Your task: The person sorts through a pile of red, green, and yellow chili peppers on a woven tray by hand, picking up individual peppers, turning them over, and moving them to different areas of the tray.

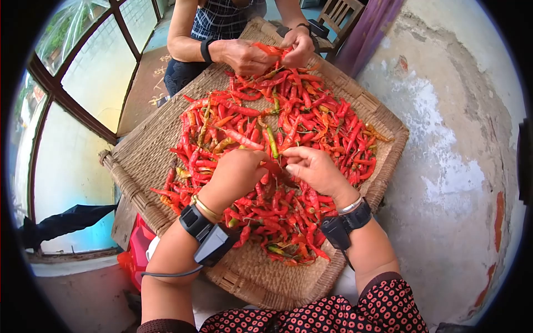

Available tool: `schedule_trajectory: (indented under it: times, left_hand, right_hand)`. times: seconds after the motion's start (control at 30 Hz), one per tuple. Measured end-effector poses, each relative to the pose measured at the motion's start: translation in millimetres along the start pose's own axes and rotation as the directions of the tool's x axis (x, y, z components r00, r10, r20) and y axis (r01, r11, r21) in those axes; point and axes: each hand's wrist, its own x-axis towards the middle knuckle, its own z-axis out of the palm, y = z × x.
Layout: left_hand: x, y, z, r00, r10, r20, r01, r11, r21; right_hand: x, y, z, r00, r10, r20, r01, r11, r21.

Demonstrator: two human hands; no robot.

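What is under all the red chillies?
A woven tray lies under the chillies. Its middle is covered by the pile, so it cannot be seen.

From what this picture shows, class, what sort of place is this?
Probably a modest home or village workroom: a woven tray of red chillies, a worn plastered wall and a wood-framed window.

Woven tray (166, 139) taken as landmark, heaped with red chillies (311, 116), a few green ones (272, 141) mixed in. Over tray centre: left hand (236, 175) curled knuckles-up, fingertips hidden. Right hand (316, 169) just beside it, fingers (291, 161) pinched on one chilli (273, 166) between the two hands. At tray's far edge, another person's hands (244, 55) grip more chillies. Window (94, 72) left of tray; chair (338, 14) beyond it.
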Motion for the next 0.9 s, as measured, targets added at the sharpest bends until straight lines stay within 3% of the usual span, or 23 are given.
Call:
schedule_trajectory:
  times: [0.03, 0.07, 0.1, 0.13, 0.17, 0.2, 0.23, 0.3, 0.37, 0.43, 0.47, 0.5, 0.57, 0.63, 0.7, 0.73, 0.77, 0.83, 0.87, 0.9]
  left_hand:
    - [0, 2, -2, 0.999, -0.038, 0.033, 0.046, 0.951, -0.305]
    - [1, 4, -3, 0.995, -0.064, 0.077, 0.097, 0.811, -0.577]
    - [1, 6, -6, 0.995, -0.060, 0.078, 0.094, 0.814, -0.574]
    - [1, 8, -8, 0.970, -0.108, 0.219, 0.235, 0.655, -0.718]
    - [1, 11, -9, 0.924, -0.123, 0.362, 0.377, 0.459, -0.805]
    - [0, 13, -9, 0.918, -0.122, 0.376, 0.394, 0.371, -0.841]
    - [0, 14, -10, 0.919, -0.122, 0.376, 0.393, 0.377, -0.839]
    - [-2, 14, -12, 0.917, -0.114, 0.383, 0.398, 0.169, -0.902]
    - [-2, 7, -5, 0.910, -0.102, 0.402, 0.415, 0.202, -0.887]
    - [-1, 0, 3, 0.978, -0.106, 0.182, 0.209, 0.570, -0.794]
    - [1, -5, 1, 0.999, -0.051, 0.006, 0.049, 0.922, -0.383]
    - [1, -5, 3, 0.999, -0.052, 0.007, 0.051, 0.922, -0.384]
    - [3, -10, 12, 0.981, -0.007, -0.193, 0.029, 0.993, 0.111]
    - [1, -19, 22, 0.983, 0.009, -0.184, 0.016, 0.991, 0.130]
    - [-2, -25, 25, 0.997, -0.035, 0.068, 0.011, 0.946, 0.325]
    - [-2, -24, 23, 0.998, -0.014, 0.057, -0.006, 0.942, 0.337]
    - [-3, -22, 23, 0.999, -0.019, 0.047, 0.002, 0.940, 0.342]
    - [-4, -18, 21, 1.000, -0.002, 0.013, -0.003, 0.941, 0.338]
    - [-4, -16, 20, 1.000, -0.029, 0.010, 0.024, 0.944, 0.328]
    - [-5, -16, 20, 0.999, -0.032, -0.002, 0.031, 0.944, 0.328]
  right_hand:
    - [-1, 0, 1, 1.000, 0.001, -0.003, -0.001, 1.000, 0.003]
    - [-2, -1, 1, 0.985, -0.172, 0.030, 0.174, 0.980, -0.095]
    - [-2, -1, 2, 0.938, -0.338, 0.079, 0.347, 0.920, -0.185]
    - [-2, 2, 4, 0.937, -0.329, 0.120, 0.343, 0.931, -0.127]
    - [-4, -2, 2, 0.917, -0.364, 0.162, 0.394, 0.890, -0.231]
    - [-6, -6, 1, 0.948, -0.266, 0.175, 0.291, 0.947, -0.134]
    - [-9, -10, 2, 0.965, -0.166, 0.202, 0.176, 0.984, -0.037]
    - [-14, -14, 5, 0.974, -0.139, 0.177, 0.129, 0.989, 0.066]
    - [-15, -17, 5, 0.981, -0.109, 0.159, 0.083, 0.983, 0.166]
    - [-17, -18, 0, 0.980, -0.021, 0.199, -0.028, 0.970, 0.241]
    - [-17, -20, -6, 0.966, -0.028, 0.257, -0.039, 0.966, 0.254]
    - [-18, -20, -12, 0.966, -0.027, 0.258, -0.041, 0.966, 0.255]
    - [-19, -19, -20, 0.872, -0.040, 0.488, -0.123, 0.947, 0.297]
    - [-19, -23, -24, 0.848, 0.006, 0.530, -0.145, 0.964, 0.221]
    - [-17, -22, -24, 0.926, 0.036, 0.376, -0.102, 0.983, 0.156]
    - [-16, -20, -24, 0.958, 0.040, 0.285, -0.127, 0.948, 0.292]
    - [-14, -24, -25, 0.991, 0.022, 0.136, -0.062, 0.954, 0.295]
    - [-8, -16, -25, 0.996, -0.079, -0.043, 0.089, 0.794, 0.601]
    - [-4, -14, -21, 0.989, -0.112, -0.098, 0.148, 0.681, 0.718]
    - [-4, -17, -14, 0.988, -0.120, -0.093, 0.151, 0.686, 0.712]
